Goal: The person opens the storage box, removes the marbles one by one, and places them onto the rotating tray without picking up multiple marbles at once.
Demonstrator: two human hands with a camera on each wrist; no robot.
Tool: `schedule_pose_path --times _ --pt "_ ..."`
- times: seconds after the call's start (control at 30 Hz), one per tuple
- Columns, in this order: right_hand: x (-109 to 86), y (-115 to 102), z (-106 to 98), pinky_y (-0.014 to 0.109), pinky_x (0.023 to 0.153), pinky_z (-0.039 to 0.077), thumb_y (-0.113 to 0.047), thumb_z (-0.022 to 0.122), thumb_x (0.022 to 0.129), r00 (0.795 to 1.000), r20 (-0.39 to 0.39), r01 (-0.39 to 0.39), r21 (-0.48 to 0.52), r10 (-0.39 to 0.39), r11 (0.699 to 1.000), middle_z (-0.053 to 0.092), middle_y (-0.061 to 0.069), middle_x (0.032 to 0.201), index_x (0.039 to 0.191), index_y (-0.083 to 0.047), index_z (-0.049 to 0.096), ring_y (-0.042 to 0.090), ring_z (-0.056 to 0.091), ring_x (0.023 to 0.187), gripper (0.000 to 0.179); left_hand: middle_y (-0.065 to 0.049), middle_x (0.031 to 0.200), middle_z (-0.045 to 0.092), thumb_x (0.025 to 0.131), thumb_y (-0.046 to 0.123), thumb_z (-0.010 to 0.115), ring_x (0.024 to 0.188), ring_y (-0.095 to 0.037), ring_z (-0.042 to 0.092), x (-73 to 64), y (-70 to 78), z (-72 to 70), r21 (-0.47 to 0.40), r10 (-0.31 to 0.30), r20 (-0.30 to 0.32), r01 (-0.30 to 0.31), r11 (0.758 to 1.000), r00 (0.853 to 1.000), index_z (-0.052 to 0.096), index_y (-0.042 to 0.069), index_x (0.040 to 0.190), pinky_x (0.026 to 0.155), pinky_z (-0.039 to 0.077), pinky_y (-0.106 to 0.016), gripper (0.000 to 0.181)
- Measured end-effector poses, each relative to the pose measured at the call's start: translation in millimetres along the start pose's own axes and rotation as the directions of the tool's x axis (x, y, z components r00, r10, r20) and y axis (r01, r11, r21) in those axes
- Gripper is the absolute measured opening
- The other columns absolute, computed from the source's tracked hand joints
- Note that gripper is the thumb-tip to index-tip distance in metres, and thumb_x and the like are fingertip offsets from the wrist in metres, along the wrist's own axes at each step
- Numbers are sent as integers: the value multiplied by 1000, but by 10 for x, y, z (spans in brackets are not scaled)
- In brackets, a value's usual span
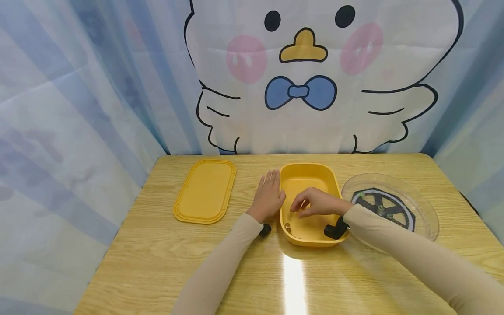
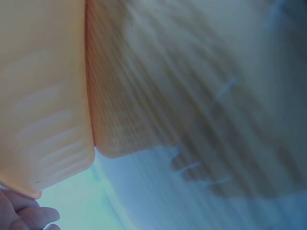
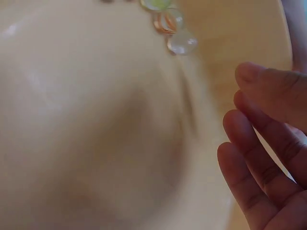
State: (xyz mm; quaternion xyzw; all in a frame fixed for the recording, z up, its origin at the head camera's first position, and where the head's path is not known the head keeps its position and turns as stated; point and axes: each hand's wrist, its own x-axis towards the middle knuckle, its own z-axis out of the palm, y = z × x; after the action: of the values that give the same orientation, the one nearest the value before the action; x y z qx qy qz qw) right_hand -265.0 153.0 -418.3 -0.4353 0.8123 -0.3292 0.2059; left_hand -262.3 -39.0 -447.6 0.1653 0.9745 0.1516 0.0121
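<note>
A yellow plastic box [image 1: 291,239] stands on the table, with several small glass marbles [image 1: 288,228] gathered at its near left corner. My left hand [image 1: 269,197] rests along the box's left side, fingers straight and pointing away from me. In the left wrist view its fingers [image 2: 29,211] show beside the rim. Over the inside of the box hovers my right hand [image 1: 316,202], fingers loosely bent. Close up in the right wrist view, nothing shows between the thumb and fingers [image 3: 237,167]; clear marbles [image 3: 182,42] lie along the wall near the fingertips.
To the left lies a flat yellow lid [image 1: 206,191]. A clear round plate [image 1: 427,214] with a dark wheel-like pattern sits right of the box, partly under my right forearm. A printed curtain [image 1: 299,127] hangs behind the table's back edge.
</note>
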Motion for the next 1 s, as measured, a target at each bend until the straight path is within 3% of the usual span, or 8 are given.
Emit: schedule_pose_path --times 0.2,0.43,0.67,1.0 --pt "96 44 118 35 77 57 -3 72 78 998 37 45 0 -45 999 73 13 90 93 1 73 24 68 83 15 -12 158 16 100 28 34 148 -24 10 5 -7 12 14 -3 2 3 1000 1000 9 2 151 121 9 -40 62" --pt "182 68 216 24 76 56 -5 74 78 996 84 44 -1 -43 999 73 7 86 88 -4 74 13 68 80 10 -13 157 17 100 26 34 148 -25 11 -9 16 -6 -5 8 -2 -8 1000 1000 10 1 151 121 8 -41 61" --pt "225 67 251 18 74 53 -2 71 79 992 109 69 -10 -68 998 73 4 83 83 -7 76 2 64 76 8 -13 157 19 100 25 34 147 -25 12 -16 21 -8 -7 12 -12 -12 1000 1000 11 1 151 121 10 -41 61" --pt "245 47 270 16 69 52 1 71 76 990 133 54 -48 -47 997 72 2 81 81 -9 76 0 61 72 12 -13 158 17 100 26 33 147 -26 12 -8 20 -7 -16 12 -4 -12 1000 1000 10 1 151 121 8 -41 61"
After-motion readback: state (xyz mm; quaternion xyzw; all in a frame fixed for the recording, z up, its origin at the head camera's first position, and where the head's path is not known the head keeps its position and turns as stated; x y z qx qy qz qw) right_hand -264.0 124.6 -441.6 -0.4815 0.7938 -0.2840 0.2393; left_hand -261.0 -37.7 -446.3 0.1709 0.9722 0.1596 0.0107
